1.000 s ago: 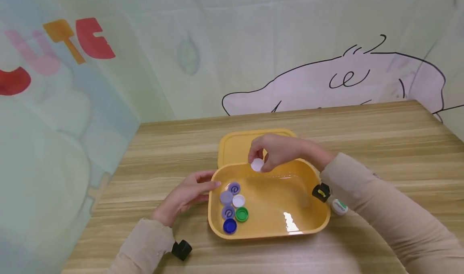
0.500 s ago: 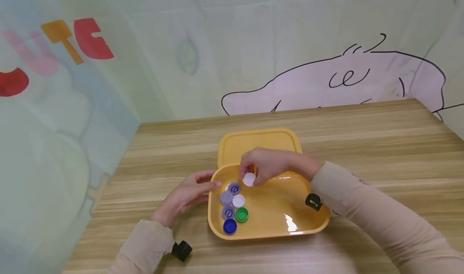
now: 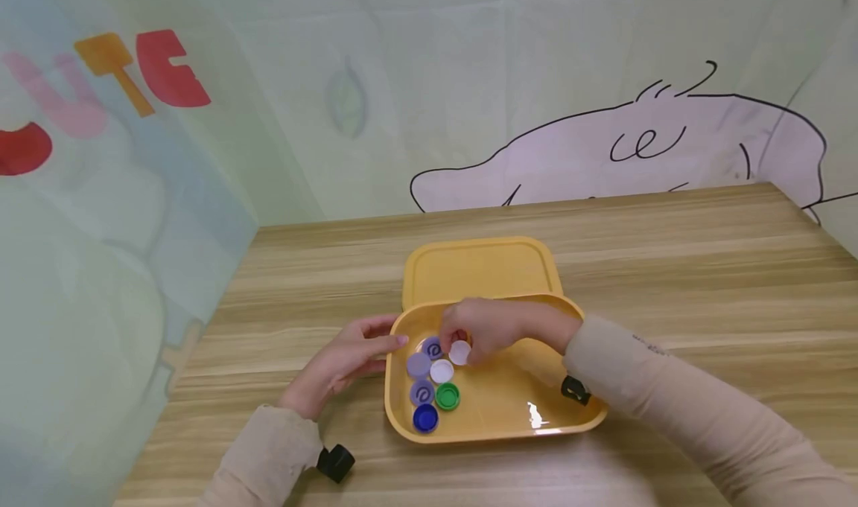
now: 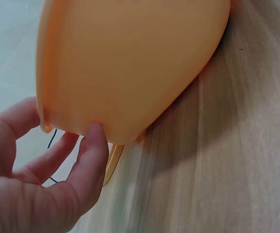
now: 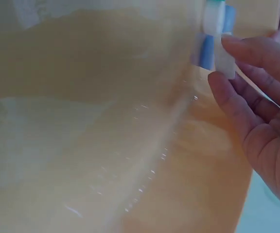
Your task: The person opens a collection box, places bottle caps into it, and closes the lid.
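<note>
Lowers the round white plastic cap (image 3: 459, 353), pinched in the right hand (image 3: 494, 324), deeper into the rounded yellow plastic box (image 3: 499, 403); grips it with the left hand (image 3: 348, 353). Seems mid-placement, calling for a loosened pinch next.

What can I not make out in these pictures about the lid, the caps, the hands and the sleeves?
Head view: the near edge of the lid, hidden behind the yellow box.
Head view: the print on the right sleeve, too small to read.
Left wrist view: the thumb tip of the left hand, hidden behind the yellow box.
Right wrist view: most of the green cap, cut off by the top edge.
</note>
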The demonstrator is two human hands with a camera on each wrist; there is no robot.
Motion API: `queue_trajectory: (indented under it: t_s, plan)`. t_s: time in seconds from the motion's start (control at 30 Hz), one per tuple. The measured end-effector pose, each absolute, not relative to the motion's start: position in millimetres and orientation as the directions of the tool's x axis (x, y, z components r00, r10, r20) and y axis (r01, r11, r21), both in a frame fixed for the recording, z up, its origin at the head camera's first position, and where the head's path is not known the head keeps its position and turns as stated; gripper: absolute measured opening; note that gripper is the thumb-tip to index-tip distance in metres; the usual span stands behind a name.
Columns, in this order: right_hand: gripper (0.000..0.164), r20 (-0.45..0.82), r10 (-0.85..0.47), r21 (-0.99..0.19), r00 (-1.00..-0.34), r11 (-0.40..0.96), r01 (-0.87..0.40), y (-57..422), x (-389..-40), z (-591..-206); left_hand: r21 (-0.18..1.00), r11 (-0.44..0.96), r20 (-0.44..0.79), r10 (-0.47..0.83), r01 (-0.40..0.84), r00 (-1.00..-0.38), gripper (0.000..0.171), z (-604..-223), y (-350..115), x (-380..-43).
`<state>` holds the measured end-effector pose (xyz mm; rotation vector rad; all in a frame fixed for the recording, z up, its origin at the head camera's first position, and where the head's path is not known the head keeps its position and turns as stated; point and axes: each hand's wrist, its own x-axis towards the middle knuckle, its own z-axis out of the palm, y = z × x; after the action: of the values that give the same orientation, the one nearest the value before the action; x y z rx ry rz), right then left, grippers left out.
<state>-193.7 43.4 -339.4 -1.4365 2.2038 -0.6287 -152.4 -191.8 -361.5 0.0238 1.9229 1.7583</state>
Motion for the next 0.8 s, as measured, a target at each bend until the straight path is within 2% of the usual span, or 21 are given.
queue_trajectory:
  t_s: [0.37, 0.8]
  plan:
    - [0.019, -0.076, -0.924, -0.491, -0.374, 0.361, -0.793, 40.8, -189.4, -344.7, 0.932, 0.144, -0.362, 0.359, -0.332, -0.860, 0.056, -363.9, -192.1, -154.2]
    - [0.022, -0.116, -0.905, -0.498, -0.410, 0.410, -0.764, 39.5, -189.7, -346.5, 0.933, 0.142, -0.360, 0.365, -0.331, -0.858, 0.055, -363.2, -191.8, -153.3]
